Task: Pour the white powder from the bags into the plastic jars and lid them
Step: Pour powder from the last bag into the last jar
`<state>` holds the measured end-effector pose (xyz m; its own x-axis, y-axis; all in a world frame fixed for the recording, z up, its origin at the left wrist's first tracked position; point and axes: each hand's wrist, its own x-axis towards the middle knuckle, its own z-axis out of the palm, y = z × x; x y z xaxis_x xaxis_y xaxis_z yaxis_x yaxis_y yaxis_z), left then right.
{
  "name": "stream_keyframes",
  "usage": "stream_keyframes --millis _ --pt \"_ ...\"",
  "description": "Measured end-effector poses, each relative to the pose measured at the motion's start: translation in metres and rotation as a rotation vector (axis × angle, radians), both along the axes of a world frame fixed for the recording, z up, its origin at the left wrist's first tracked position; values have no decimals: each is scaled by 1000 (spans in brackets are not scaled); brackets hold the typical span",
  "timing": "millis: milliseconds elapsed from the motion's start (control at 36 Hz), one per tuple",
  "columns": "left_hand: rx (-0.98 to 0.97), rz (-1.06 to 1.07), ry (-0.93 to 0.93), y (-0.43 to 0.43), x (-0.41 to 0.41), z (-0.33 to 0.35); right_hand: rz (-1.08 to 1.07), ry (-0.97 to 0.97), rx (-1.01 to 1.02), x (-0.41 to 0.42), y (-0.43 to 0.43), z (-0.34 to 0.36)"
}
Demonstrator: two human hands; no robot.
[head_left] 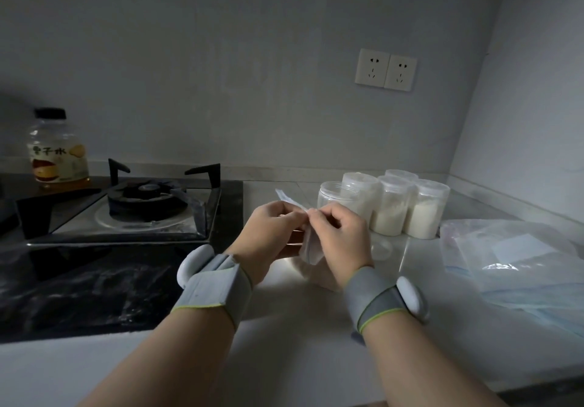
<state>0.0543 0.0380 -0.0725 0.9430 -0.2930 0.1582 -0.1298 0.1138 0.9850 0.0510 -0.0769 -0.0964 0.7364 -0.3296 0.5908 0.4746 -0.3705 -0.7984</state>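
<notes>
A clear bag of white powder (311,256) stands on the white counter (300,327) in front of me. My left hand (268,232) and my right hand (339,236) both pinch its top edge, fingertips nearly touching. Behind them an open, empty plastic jar (330,196) stands without a lid. To its right, several lidded jars (426,214) hold white powder. A round clear lid (380,248) lies on the counter by my right hand.
A gas hob (126,217) with a black burner fills the left side. A bottle with a yellow label (57,150) stands behind it. Empty plastic bags (521,258) lie heaped on the right. Two wall sockets (385,70) sit above the jars.
</notes>
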Motion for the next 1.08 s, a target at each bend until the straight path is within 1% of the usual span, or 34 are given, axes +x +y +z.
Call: stream_keyframes --millis 83,417,556,722,944,1083 --pt "-21 5 24 1 0 1 10 8 -1 0 1 0" --pt "-45 11 51 2 -1 2 145 13 132 -3 6 1" --pt "-77 -31 83 3 -2 3 176 25 148 -5 6 3" --pt "-73 -84 72 5 -3 3 219 64 200 -7 7 6" --pt "-32 -142 51 5 -5 5 166 56 227 -4 1 5" --pt "-4 -104 32 3 -3 3 125 44 180 -3 1 5"
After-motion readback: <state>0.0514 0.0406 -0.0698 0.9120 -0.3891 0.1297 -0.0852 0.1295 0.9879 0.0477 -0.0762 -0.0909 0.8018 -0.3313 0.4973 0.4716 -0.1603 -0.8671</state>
